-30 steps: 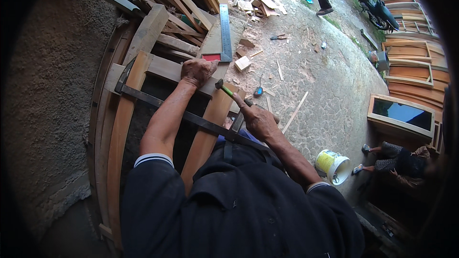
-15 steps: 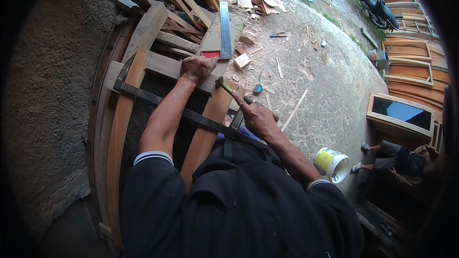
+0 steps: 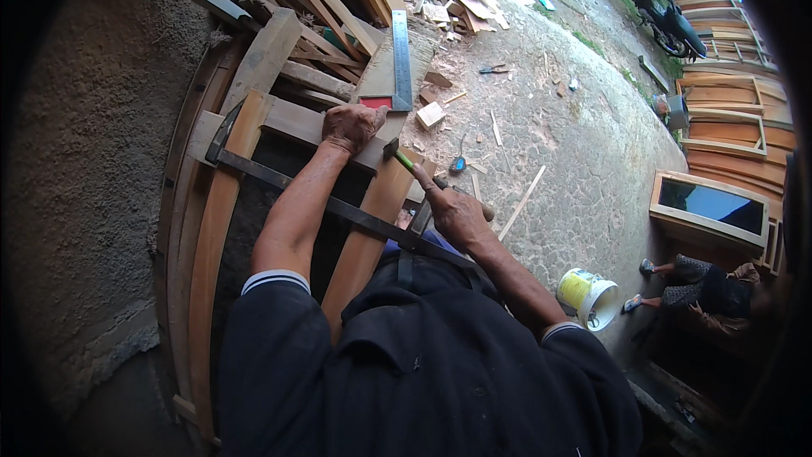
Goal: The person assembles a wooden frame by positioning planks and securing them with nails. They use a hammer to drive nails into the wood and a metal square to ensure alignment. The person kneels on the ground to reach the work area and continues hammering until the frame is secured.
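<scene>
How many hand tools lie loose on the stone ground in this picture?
2: pliers far up near the scrap pile, and a blue-handled tool just beyond the right hand. Scraps may hide more.

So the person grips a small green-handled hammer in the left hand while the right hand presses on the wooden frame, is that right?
Not quite: the hands are swapped. In the head view the right hand grips the small green-handled hammer, and the left hand presses on the wooden frame.
</scene>
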`<action>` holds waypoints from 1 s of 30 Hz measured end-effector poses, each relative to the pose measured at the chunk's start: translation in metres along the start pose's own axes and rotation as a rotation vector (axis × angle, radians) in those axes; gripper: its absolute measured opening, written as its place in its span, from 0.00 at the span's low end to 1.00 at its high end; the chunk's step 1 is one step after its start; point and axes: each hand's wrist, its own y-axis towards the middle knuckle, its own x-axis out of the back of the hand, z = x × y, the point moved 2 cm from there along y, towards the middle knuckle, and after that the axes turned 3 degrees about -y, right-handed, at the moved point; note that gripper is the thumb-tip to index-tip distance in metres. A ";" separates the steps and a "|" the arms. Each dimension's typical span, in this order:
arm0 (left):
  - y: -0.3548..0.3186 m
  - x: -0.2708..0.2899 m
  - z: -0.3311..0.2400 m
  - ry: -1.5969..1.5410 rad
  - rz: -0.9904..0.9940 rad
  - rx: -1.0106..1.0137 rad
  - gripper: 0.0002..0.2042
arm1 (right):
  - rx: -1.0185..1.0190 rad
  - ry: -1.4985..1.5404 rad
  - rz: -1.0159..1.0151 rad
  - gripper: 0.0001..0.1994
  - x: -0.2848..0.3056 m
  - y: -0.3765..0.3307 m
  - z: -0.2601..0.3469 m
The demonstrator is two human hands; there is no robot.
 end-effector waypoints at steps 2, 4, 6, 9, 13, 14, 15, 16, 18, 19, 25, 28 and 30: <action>0.002 -0.006 0.001 0.010 0.095 0.120 0.27 | -0.045 0.095 0.013 0.40 -0.002 0.004 -0.001; 0.004 -0.008 0.004 -0.310 -0.159 0.537 0.29 | 0.020 0.230 -0.166 0.38 0.002 0.010 0.001; -0.006 -0.016 -0.002 -1.068 -0.330 1.050 0.29 | 0.006 0.341 -0.305 0.32 0.006 0.014 0.004; -0.029 -0.005 -0.041 -2.797 0.101 0.503 0.21 | 0.043 0.381 -0.420 0.25 0.012 0.019 0.011; -0.065 -0.006 -0.096 -2.677 -0.232 1.084 0.13 | 0.008 0.484 -0.457 0.12 0.011 0.030 0.017; -0.070 -0.002 -0.103 -2.642 -0.239 1.056 0.13 | 0.024 0.528 -0.475 0.08 0.010 0.033 0.017; -0.072 0.002 -0.108 -2.634 -0.233 0.960 0.13 | 0.004 0.509 -0.448 0.08 0.007 0.034 0.016; -0.074 0.003 -0.110 -2.583 -0.266 1.027 0.15 | 0.004 0.502 -0.433 0.08 0.005 0.036 0.016; -0.075 0.006 -0.113 -2.574 -0.286 1.012 0.15 | 0.001 0.486 -0.395 0.08 0.000 0.037 0.014; -0.077 0.007 -0.113 -2.552 -0.304 1.048 0.15 | -0.004 0.478 -0.369 0.09 -0.002 0.036 0.012; -0.082 0.003 -0.117 -2.621 -0.325 0.996 0.16 | 0.021 0.434 -0.399 0.09 -0.009 0.033 0.011; -0.083 0.000 -0.118 -2.402 -0.314 1.065 0.17 | 0.003 0.429 -0.413 0.09 -0.014 0.034 0.012; -0.083 0.000 -0.116 -2.422 -0.362 1.116 0.17 | 0.002 0.442 -0.430 0.09 -0.017 0.035 0.012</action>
